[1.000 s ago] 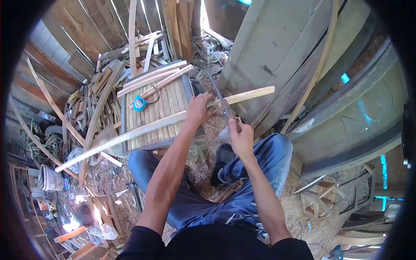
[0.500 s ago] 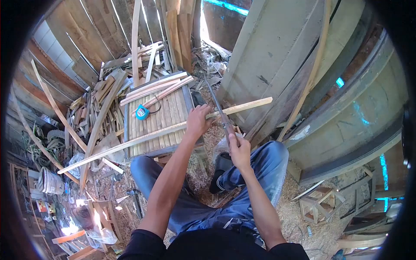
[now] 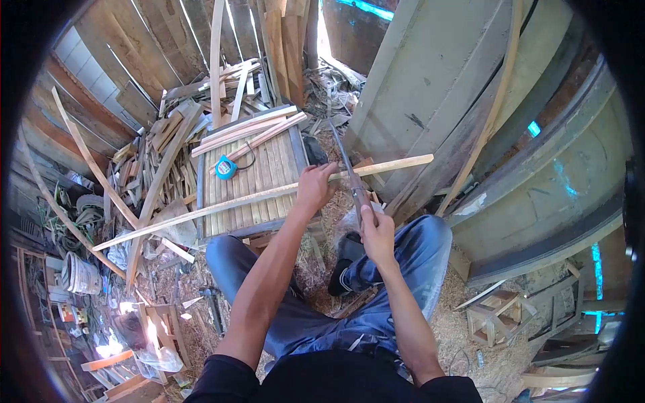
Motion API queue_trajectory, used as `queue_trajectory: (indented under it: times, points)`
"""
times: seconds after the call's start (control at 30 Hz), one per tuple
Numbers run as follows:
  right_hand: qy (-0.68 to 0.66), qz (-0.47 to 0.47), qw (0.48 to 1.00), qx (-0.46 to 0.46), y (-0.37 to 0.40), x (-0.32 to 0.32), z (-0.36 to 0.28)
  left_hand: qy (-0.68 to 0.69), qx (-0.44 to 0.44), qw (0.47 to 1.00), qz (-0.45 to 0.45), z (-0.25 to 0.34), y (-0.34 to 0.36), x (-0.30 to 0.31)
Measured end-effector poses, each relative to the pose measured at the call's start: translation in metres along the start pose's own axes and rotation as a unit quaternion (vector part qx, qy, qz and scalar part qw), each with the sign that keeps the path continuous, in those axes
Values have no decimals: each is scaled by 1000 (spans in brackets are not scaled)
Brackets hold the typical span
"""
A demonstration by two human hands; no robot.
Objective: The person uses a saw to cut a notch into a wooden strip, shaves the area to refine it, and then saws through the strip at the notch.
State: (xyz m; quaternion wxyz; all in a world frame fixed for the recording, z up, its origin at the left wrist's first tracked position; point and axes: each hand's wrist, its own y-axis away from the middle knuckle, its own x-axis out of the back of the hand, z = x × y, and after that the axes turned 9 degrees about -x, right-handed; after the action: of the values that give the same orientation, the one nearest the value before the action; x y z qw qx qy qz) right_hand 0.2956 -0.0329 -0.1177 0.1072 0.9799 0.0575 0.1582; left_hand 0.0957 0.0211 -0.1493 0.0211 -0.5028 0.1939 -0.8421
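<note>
Wears black sleeves (image 3: 225, 376) nearest the camera, and sits with knees bent outward in blue trousers (image 3: 232, 269). Has the right grip closed round the brown handle (image 3: 361, 197) of a long, thin-bladed tool (image 3: 354, 181), with the right hand (image 3: 377, 232) low behind the metal and the tip directed away from the body. Lays the tool across a long wooden strip (image 3: 255, 198); cannot tell from above how deep into the wood, if at all. Presses the left hand (image 3: 316, 187) over the same strip, just left of the crossing, with fingers curled round the wood. Spans the slatted desk (image 3: 262, 171) with that strip, past its left edge on one side and beyond the tool on the other. Shows a blue tape measure (image 3: 226, 168) farther up on the slats, near several loose strips (image 3: 248, 131) along the far edge. Includes a small wooden frame (image 3: 496, 314) on the floor (image 3: 447, 329) at right. Piles scrap wood (image 3: 164, 158) beyond the desk at left, leans big grey boards (image 3: 403, 101) at right, and ends in a plank wall (image 3: 154, 40) at the back.
</note>
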Motion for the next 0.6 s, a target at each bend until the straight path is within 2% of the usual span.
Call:
queue_trajectory:
  times: [0.07,0.17,0.33,0.43,0.53,0.6]
  points:
    - [11,18,999,29,8,1,6,7,-12,1000,9,5,4,-1]
    - [-50,-34,994,-90,19,17,6,24,-18,999,34,15,16,-3]
    - [-26,-20,998,-47,17,24,16,96,-34,992,72,15,16,-7]
    - [-43,-14,998,-32,19,23,6,-8,-55,998,32,15,9,7]
    - [-110,-20,993,-33,21,27,-1,-9,-64,998,-15,3,-5,14]
    - [-140,14,990,-29,23,30,-6,16,-62,998,-14,-7,-12,12]
